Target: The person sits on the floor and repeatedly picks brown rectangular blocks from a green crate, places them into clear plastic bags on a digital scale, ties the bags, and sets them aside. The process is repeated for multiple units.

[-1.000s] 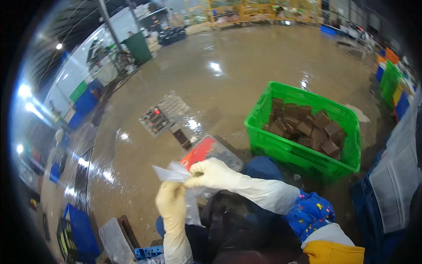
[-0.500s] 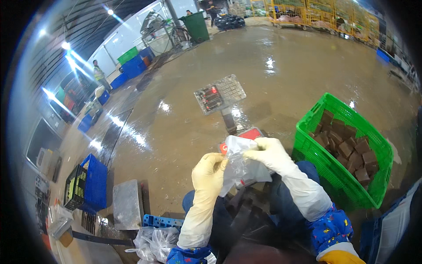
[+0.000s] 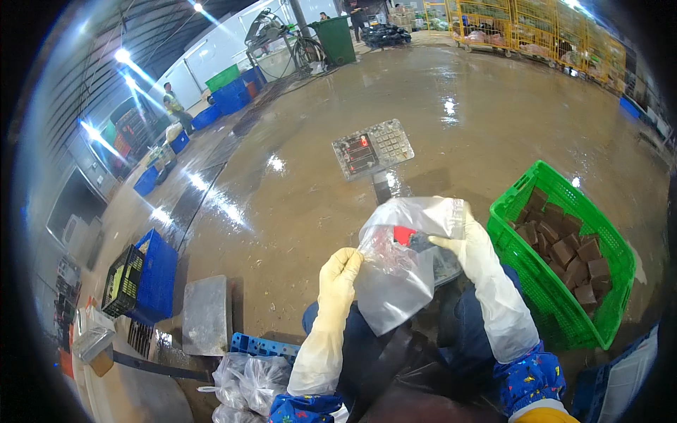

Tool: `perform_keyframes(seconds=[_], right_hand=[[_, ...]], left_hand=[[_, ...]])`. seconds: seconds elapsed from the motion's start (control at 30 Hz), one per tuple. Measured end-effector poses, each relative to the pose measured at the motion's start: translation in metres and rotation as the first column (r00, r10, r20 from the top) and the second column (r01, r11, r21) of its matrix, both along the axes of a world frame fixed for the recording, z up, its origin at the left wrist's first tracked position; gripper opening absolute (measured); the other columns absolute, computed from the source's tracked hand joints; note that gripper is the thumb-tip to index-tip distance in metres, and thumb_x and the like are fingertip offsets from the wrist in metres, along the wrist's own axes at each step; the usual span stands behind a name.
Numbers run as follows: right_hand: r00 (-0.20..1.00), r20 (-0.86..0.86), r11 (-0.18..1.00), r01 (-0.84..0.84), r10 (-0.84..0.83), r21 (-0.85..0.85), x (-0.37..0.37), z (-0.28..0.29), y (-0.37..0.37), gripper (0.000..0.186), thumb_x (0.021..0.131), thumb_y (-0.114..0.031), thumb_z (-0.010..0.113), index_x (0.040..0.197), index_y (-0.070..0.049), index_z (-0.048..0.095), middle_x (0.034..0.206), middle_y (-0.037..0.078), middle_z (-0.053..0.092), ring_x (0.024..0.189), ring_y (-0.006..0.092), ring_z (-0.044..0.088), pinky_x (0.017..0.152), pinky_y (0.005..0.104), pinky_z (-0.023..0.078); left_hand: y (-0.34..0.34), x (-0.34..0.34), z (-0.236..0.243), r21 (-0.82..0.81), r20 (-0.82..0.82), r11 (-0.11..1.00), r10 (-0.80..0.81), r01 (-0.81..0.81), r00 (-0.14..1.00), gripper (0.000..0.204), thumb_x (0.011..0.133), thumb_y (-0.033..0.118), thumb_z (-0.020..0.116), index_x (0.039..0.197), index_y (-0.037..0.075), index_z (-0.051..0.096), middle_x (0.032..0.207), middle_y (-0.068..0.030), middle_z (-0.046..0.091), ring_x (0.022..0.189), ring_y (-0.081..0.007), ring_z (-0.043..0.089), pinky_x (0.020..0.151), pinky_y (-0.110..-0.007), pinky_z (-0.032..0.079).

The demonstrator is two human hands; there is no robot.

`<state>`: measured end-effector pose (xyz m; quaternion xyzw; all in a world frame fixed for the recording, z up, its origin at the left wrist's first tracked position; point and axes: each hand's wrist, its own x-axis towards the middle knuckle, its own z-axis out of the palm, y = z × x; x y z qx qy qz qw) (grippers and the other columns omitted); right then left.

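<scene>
Between my hands hangs a clear plastic bag (image 3: 396,285), its mouth spread wide toward the right. My gloved left hand (image 3: 340,273) pinches the bag's left edge. My gloved right hand (image 3: 467,247) grips the upper right part, with some fingers behind the film and the thumb in front. Just beyond the bag stands a digital scale (image 3: 374,149) with a keypad and red lit digits; the bag hides much of its platform. To the right is a green crate (image 3: 518,271) holding several dark brown blocks (image 3: 568,250).
At the lower left lie filled, knotted plastic bags (image 3: 250,381) beside a blue plastic crate (image 3: 264,347). A grey metal plate (image 3: 205,315), a blue crate (image 3: 156,275) and a black crate (image 3: 121,282) stand farther left. The floor (image 3: 296,204) is wet. A distant person (image 3: 173,102) is at the left.
My hands have moved apart and the crumpled bag has opened out between them. The right hand has shifted right. The whole view has turned slightly, moving the surroundings rightward.
</scene>
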<state>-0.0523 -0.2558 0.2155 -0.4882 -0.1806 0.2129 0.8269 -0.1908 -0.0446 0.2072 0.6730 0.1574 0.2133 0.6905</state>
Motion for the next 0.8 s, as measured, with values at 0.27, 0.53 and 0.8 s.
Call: perform_keyframes(seconds=[0.27,0.53,0.8], right_hand=[[0.802,0.447,0.759,-0.010,0.395,-0.651,-0.020,0.013,0.024,0.062,0.084,-0.030,0.072,0.133,0.000,0.050,0.132,0.013,0.056,0.125,0.0241,0.049,0.105,0.0339,0.037],[0.806,0.498,0.916,-0.127,0.319,-0.381,-0.025,0.009,0.041,0.026,0.093,-0.015,0.056,0.114,-0.001,0.063,0.115,0.010,0.065,0.102,0.0163,0.061,0.089,0.0319,0.048],[0.988,0.045,0.930,-0.125,0.150,-0.347,-0.015,-0.012,0.033,0.026,0.078,-0.007,0.075,0.103,-0.002,0.067,0.094,0.006,0.070,0.083,0.0121,0.064,0.076,0.0264,0.050]], left_hand=[[-0.014,0.000,-0.001,0.401,0.085,0.915,0.012,-0.045,0.996,0.009,0.085,0.005,0.069,0.092,0.001,0.066,0.099,-0.0051,0.066,0.083,-0.0126,0.059,0.077,-0.026,0.049],[0.002,-0.008,-0.002,0.448,0.057,0.877,0.168,-0.176,0.984,0.010,0.078,0.003,0.072,0.086,0.003,0.066,0.105,-0.0083,0.066,0.092,-0.0171,0.061,0.082,-0.030,0.049],[-0.007,-0.029,0.013,0.666,0.215,0.713,0.096,-0.218,0.972,0.017,0.077,0.011,0.074,0.089,0.003,0.067,0.085,-0.0076,0.066,0.074,-0.0209,0.063,0.068,-0.030,0.049]])
